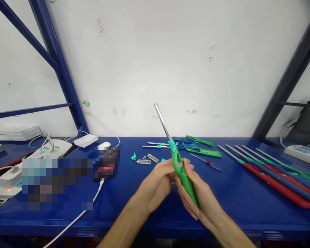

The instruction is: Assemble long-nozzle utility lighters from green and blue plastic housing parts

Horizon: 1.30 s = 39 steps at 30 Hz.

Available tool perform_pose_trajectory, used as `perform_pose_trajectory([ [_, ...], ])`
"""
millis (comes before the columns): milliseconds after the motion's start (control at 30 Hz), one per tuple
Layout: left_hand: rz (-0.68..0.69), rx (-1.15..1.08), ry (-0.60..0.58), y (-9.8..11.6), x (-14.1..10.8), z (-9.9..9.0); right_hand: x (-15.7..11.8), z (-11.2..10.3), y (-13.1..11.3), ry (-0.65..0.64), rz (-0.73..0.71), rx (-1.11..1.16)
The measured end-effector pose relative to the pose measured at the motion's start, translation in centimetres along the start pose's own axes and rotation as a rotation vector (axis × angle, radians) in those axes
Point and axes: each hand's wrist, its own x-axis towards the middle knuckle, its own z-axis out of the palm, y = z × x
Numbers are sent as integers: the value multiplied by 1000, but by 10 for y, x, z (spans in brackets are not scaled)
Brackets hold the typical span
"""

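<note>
A green long-necked gas lighter point(186, 186) with a metal tube is held tilted above the blue table, its tip pointing up and left. My right hand point(200, 189) wraps round the lower handle. My left hand point(157, 182) grips the handle near the trigger opening, its fingertips partly hidden behind the lighter. Beyond my hands lie clear fuel tanks point(153, 158), a small teal part point(133, 156), green handle shells point(205, 152), blue handle shells point(188, 146) and metal tubes point(155, 147).
A screwdriver point(208, 162) lies right of centre. Several red and blue lighters point(276, 181) are lined up at the right. On the left stand a white power strip point(57, 148), a white cable point(77, 217) and blurred-out objects point(107, 165). A white wall point(155, 62) rises behind the blue table point(119, 203).
</note>
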Motion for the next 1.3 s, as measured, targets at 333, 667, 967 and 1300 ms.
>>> perform_pose_trajectory([
  [333, -32, -241, 48, -16, 4, 12, -2, -1, -2, 126, 24, 45],
  [667, -5, -219, 75, -15, -1, 21, -4, -3, -5, 60, 14, 85],
  [967, -39, -135, 8, -5, 3, -4, 0, -5, -6, 97, 101, -101],
  [1300, 228, 267, 249, 9, -1, -14, -5, -16, -11, -86, 84, -44],
])
